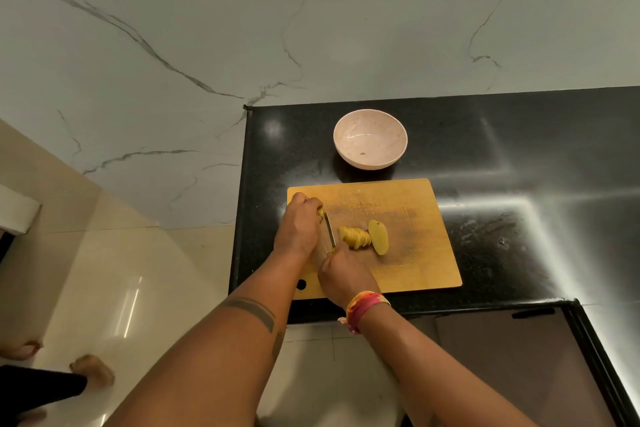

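A wooden cutting board lies on the black counter. My left hand curls over a yellow potato piece at the board's left side; most of that piece is hidden under the fingers. My right hand grips the handle of a knife, whose blade stands edge-down right beside my left fingers. Just right of the blade lies a row of cut potato slices. A potato half rests against the slices' right end.
A pale pink bowl stands on the black counter behind the board. The counter's left edge drops to a tiled floor. A marble wall rises behind. A person's feet are at lower left.
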Available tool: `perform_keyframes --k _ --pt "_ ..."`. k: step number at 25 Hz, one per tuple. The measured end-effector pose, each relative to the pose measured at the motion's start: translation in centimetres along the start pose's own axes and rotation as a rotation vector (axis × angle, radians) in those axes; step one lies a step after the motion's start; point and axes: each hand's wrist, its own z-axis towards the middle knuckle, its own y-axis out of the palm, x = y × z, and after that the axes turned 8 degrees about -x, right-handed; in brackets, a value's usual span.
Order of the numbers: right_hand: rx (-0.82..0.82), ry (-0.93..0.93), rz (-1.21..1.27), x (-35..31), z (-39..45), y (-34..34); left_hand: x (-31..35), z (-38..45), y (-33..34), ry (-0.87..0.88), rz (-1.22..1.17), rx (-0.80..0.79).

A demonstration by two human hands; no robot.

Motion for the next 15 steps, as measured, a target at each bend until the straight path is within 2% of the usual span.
perform_keyframes --k 4,9,15 --pt "0.029 -0.035 -0.014 1.6 -2.6 -0.1 1.2 -2.2 1.0 0.118 -0.012 0.12" --pt "0.106 0.058 0.073 3.1 -3.7 -0.3 1.9 -3.8 2.9 0.129 -0.165 -0.067" --pt "0.119 0.068 0.056 3.5 -3.8 -0.4 1.9 -4.0 2.6 0.116 -0.153 -0.039"
